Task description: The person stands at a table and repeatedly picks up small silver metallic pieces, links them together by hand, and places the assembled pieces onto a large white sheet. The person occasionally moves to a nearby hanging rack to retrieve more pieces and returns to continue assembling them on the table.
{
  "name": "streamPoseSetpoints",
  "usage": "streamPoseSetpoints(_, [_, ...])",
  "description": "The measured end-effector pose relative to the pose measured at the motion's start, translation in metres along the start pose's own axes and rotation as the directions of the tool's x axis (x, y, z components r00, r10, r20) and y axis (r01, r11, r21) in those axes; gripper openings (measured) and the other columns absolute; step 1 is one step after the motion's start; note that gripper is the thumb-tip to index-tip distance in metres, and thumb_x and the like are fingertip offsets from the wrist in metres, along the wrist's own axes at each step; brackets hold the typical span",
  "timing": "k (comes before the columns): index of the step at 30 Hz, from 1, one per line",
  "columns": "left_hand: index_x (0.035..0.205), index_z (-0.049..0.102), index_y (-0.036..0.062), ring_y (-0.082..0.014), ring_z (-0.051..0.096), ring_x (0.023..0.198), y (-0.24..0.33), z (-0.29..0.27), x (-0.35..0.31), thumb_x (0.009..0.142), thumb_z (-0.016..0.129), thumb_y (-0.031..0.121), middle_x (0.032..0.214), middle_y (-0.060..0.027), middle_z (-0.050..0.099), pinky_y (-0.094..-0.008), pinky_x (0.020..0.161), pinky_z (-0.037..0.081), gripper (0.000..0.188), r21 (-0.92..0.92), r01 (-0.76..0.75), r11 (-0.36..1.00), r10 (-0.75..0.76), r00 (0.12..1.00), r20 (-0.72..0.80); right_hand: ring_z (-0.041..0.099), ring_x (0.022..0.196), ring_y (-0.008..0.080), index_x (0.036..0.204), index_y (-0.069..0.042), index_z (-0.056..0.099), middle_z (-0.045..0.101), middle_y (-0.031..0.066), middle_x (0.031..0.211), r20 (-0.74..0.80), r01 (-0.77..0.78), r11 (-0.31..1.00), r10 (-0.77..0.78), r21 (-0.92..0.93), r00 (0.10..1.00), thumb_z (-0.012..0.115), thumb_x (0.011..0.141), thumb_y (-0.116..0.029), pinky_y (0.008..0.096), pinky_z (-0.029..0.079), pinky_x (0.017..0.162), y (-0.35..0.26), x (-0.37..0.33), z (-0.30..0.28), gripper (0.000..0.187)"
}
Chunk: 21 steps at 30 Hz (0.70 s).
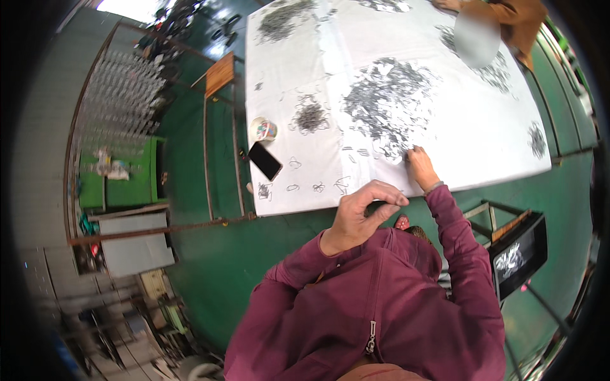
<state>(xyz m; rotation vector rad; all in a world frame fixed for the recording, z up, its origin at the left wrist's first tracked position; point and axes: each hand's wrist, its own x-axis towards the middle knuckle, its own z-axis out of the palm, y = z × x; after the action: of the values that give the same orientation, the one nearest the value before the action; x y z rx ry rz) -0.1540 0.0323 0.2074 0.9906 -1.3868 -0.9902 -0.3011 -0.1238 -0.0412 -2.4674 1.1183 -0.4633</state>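
- White table, taken as landmark: large dark pile of small, thin pieces across its middle, strewn loosely, probably for easy picking of single pieces
- On the table's left half: smaller dark pile, with tiny cluster at the near-left corner; set apart presumably against mixing
- Along the table's left edge: white tub and black phone, likely placed there to leave the middle free
- Over the table's near part: right hand, forearm stretched forward, fingers curled down at the near fringe of the large dark pile; pinch on any piece impossible to tell
- Before the table's near edge: left hand, raised, elbow bent, forearm angled inward; thumb and forefinger tips pressed together, with anything between too small to tell; perhaps held close for readiness beside the right hand
- At the table's far-right corner: co-worker's brown sleeve
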Motion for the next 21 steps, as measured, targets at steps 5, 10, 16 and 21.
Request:
streamPoseSetpoints(5, [0.094,0.054,-0.0004,-0.0195,0.064,0.090,0.001,-0.007,-0.004,0.087,0.059,-0.004,0.094,-0.0127,0.063,-0.0305,0.082,0.050,0.009,0.057,0.005,0.998,-0.004,1.000,-0.017,0.053,0.089,0.0379,0.082,0.001,0.060,0.056,0.0216,0.088,0.070,0.081,0.994,-0.076,-0.073,0.995,0.053,0.069,0.007,0.0440,0.046,0.078,0.006,0.009,-0.001,0.015])
streamPoseSetpoints(10, [0.096,0.057,0.0001,-0.0162,0.063,0.091,0.001,-0.007,-0.007,0.087,0.060,0.000,0.095,-0.0088,0.064,-0.0282,0.082,0.049,0.009,0.074,0.026,0.997,-0.023,0.999,-0.047,0.055,0.082,0.0391,0.084,0.001,0.062,0.058,0.0216,0.082,0.158,0.110,0.993,-0.116,0.050,0.981,0.054,0.068,0.006,0.0444,0.046,0.073,0.023,0.014,0.004,0.019])
streamPoseSetpoints(16, [0.099,0.061,0.0011,-0.0154,0.061,0.096,0.002,0.008,-0.013,0.087,0.060,0.000,0.097,-0.0072,0.064,-0.0291,0.086,0.046,0.012,0.051,0.090,0.995,-0.088,0.995,-0.043,0.057,0.076,0.0396,0.080,0.002,0.063,0.059,0.0231,0.077,0.201,0.021,0.970,-0.071,0.243,0.977,0.056,0.067,0.002,0.0456,0.047,0.066,0.078,0.011,0.041,0.014])
streamPoseSetpoints(21, [0.097,0.061,0.0005,-0.0185,0.063,0.091,-0.003,0.008,-0.014,0.086,0.063,0.005,0.095,-0.0087,0.064,-0.0301,0.082,0.048,0.012,0.098,0.024,0.995,-0.020,0.999,-0.044,0.064,0.062,0.0271,0.075,0.005,0.064,0.063,0.0169,0.064,-0.002,-0.080,0.876,0.091,0.475,0.996,0.064,0.069,0.000,0.0347,0.051,0.059,0.009,-0.003,-0.037,0.008])
